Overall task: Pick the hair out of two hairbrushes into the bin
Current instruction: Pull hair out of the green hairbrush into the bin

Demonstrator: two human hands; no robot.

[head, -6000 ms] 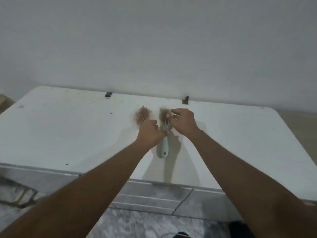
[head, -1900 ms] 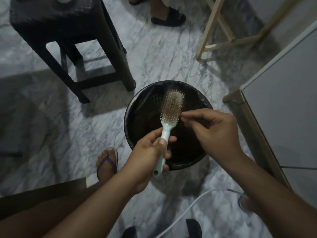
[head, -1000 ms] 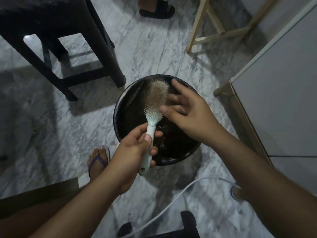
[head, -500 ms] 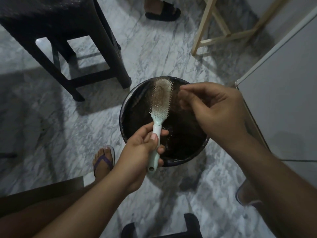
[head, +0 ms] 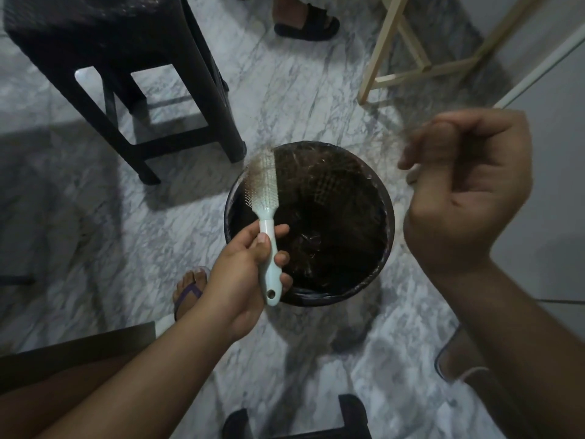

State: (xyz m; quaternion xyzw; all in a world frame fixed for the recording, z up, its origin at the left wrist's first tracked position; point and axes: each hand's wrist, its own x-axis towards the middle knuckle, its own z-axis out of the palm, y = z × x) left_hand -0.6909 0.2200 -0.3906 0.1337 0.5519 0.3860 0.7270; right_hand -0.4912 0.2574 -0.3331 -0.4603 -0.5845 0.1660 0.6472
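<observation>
Since half a second ago the right hand [head: 468, 191], pinched on a faint hair wisp [head: 411, 134], has been drawn off the hairbrush [head: 264, 198], gripped by the left hand [head: 243, 274] at the bin's [head: 384, 248] left rim; hair remains in the bristles.

Left hand [head: 243, 280]: we grip the brush [head: 264, 217] by its handle, bristle head up and over the left rim of the bin [head: 387, 223].
Brush: pale green, its bristles matted with hair [head: 256, 167].
Right hand [head: 465, 188]: we hold it up to the right of the bin, fingers curled in, blurred; faint strands seem to trail from the fingertips.
Bin: round, dark liner, hair clumps inside, standing on the marble floor [head: 95, 236].
Around us: a dark stool [head: 126, 58] up left, our sandalled foot [head: 188, 289] beside the left wrist, another person's sandalled foot [head: 305, 22] at the top, a pale wooden frame [head: 399, 36] up right.
</observation>
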